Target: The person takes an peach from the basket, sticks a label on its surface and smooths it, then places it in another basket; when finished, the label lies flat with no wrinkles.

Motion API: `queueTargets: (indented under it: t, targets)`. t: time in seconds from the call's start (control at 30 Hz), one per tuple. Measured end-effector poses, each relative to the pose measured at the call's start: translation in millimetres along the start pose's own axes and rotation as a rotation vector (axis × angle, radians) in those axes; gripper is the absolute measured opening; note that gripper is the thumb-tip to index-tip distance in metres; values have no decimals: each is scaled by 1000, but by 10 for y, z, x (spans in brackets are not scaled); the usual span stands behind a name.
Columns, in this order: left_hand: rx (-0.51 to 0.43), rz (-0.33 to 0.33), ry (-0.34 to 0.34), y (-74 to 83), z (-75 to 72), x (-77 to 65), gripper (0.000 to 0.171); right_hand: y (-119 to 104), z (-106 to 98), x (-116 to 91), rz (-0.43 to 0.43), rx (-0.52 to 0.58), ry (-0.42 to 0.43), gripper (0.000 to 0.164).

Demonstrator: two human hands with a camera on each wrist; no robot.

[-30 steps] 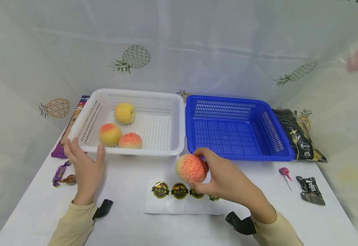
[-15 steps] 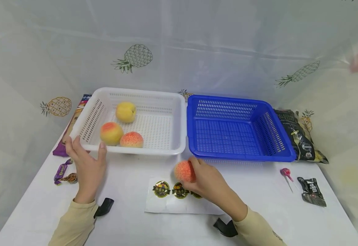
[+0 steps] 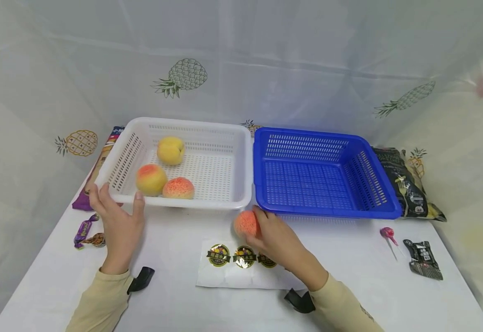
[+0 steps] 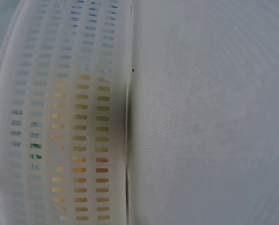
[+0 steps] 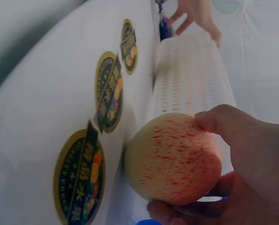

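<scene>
A red-speckled peach (image 3: 247, 224) is held between the thumb and fingers of my right hand (image 3: 276, 240). It is low over the white table, just in front of the gap between two baskets; the right wrist view shows the peach (image 5: 174, 159) close against the table surface. My left hand (image 3: 119, 228) rests spread at the front left corner of the white basket (image 3: 208, 203), fingers and thumb at its rim. Inside that basket lie a yellow peach (image 3: 170, 151), a yellow-red peach (image 3: 151, 179) and a second red-speckled peach (image 3: 178, 188).
A blue basket (image 3: 328, 211) stands right of the white one. A sticker sheet (image 3: 225, 279) lies partly under my right arm. Wrapped candies (image 3: 84, 230) lie at left; a lollipop (image 3: 387, 233) and black packet (image 3: 424, 259) at right. Snack bags (image 3: 407, 189) flank the baskets.
My right hand has brought the peach down and slightly left, to the table in front of the baskets, then a little farther back. The left hand has stayed at the white basket.
</scene>
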State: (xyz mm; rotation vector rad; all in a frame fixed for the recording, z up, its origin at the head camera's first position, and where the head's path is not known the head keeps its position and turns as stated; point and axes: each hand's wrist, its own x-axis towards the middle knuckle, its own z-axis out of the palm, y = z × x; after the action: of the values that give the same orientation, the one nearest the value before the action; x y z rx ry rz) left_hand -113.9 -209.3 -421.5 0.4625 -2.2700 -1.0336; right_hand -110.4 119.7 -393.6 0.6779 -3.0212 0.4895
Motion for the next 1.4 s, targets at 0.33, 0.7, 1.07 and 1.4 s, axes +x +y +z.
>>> queueTargets:
  t: [0.33,0.7,1.07,1.4]
  targets:
    - [-1,-4,-1,8,3,-3,70,32,43,20,-15,48,-14,61]
    - [-9,26,22,-8,12,-1,69,12,37,77,-1,14,-65,66]
    - [-13,43,18,-20,8,-16,69,18,-20,-14,13,-11,-83,78]
    - [-31,-4,-66,242,-140,-321,63,9,-232,-273,42,-69,-82,68]
